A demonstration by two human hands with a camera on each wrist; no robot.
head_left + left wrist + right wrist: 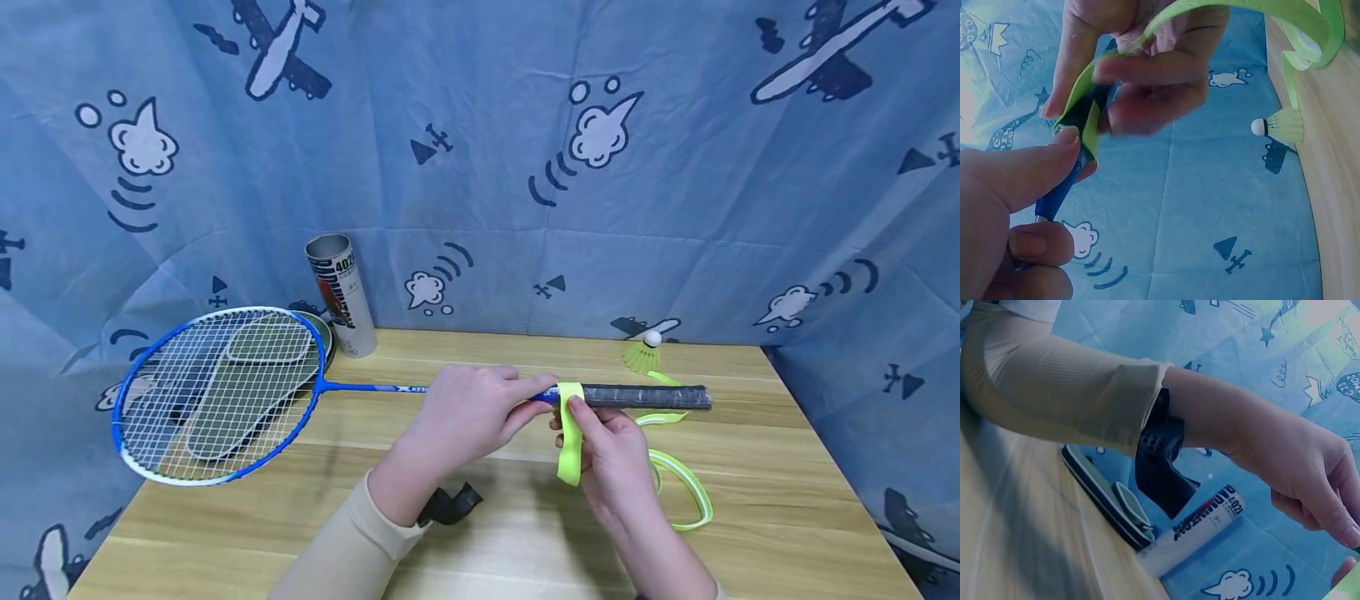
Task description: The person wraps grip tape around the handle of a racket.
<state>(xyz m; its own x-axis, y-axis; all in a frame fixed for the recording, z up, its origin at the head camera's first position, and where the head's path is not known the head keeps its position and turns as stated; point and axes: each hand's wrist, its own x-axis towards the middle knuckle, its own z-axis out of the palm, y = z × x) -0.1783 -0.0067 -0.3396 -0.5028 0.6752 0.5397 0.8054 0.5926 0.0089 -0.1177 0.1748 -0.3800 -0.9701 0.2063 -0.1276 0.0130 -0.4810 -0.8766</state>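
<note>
A blue-and-white badminton racket [375,387] is held level above the table, its strung head to the left and its dark handle [652,397] to the right. My left hand [468,408] grips it where the shaft meets the handle; in the left wrist view the thumb presses a yellow-green grip tape [1090,134] there. With my right hand [617,458] I pinch the same tape, which loops round the handle's upper end. The tape's long loose part trails behind the right hand onto the table. In the right wrist view, the left hand [1304,462] shows at the right edge.
A shuttlecock tube [348,304] stands at the back of the wooden table [772,467]. Beside it, partly behind the racket strings, is a flat green case [1107,494] with pale edging. A yellow shuttlecock [642,355] sits near the back edge, before a blue patterned curtain [480,167].
</note>
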